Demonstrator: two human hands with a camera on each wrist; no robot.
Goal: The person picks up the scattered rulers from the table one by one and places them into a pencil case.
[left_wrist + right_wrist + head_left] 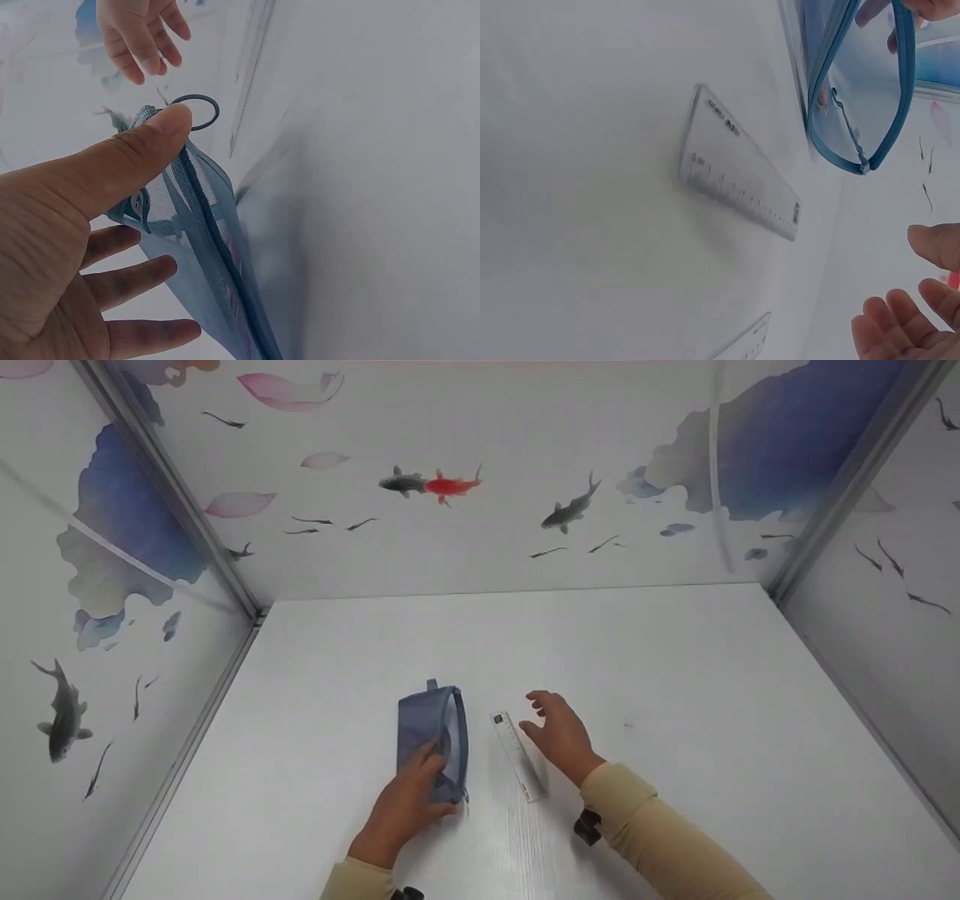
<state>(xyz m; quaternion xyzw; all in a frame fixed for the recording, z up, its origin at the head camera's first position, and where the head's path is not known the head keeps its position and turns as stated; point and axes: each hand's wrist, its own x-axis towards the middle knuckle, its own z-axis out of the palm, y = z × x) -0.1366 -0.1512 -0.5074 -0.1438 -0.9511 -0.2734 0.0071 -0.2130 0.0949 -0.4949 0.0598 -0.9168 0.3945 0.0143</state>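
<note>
Head view: the left hand (401,808) rests loosely spread on the open pouch (420,718) at left; the right hand (562,733), empty, fingers parted, hangs right of the ruler (517,757), whose flatness could defeat a pinch

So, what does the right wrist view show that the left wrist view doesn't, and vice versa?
Only the right wrist view shows the clear ruler and, at the bottom edge, part of another clear, marked piece. Only the left wrist view shows the small badge with pale marks on the blue pouch. Both share the pouch, white table, left hand and right hand.
</note>
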